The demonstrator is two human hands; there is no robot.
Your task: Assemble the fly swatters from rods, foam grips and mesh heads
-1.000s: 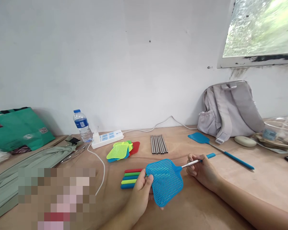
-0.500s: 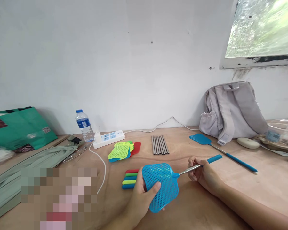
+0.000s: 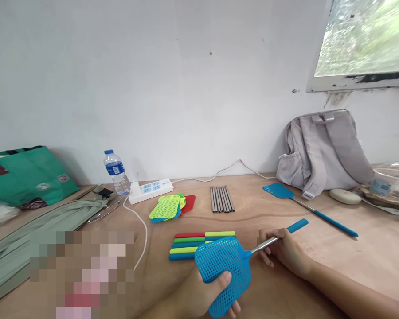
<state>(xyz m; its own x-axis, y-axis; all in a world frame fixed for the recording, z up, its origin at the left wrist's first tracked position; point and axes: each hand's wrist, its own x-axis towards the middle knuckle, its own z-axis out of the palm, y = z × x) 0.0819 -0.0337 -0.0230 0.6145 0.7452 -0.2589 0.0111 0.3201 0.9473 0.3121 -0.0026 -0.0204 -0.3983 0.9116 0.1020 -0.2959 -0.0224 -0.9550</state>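
Note:
A blue fly swatter point(image 3: 224, 261) is between my two hands, its meshed head to the left. My left hand point(image 3: 202, 290) grips that head, thumb on top and fingers beneath. Round the metal rod near the blue handle, the fingers of my right hand point(image 3: 281, 248) are closed. Just behind the swatter lie several coloured handle tubes point(image 3: 189, 235) in red, green, blue and yellow, partly covered by the mesh. Farther back are a row of metal rods point(image 3: 222, 199) and a pile of loose swatter heads point(image 3: 168, 207). Another blue fly swatter point(image 3: 314, 210) rests on the right.
A white power strip point(image 3: 151, 190) with its cable and a water bottle point(image 3: 116, 170) stand at the back left. Green bag point(image 3: 33, 173) and grey-green cloth point(image 3: 43, 239) are at left. On the right are a grey backpack point(image 3: 322, 155), an oval beige case point(image 3: 345, 196) and a plastic cup point(image 3: 385, 181).
My left hand and the swatter head have come lower and nearer to me, uncovering more of the coloured handle tubes. My right hand keeps its hold, slightly lower.

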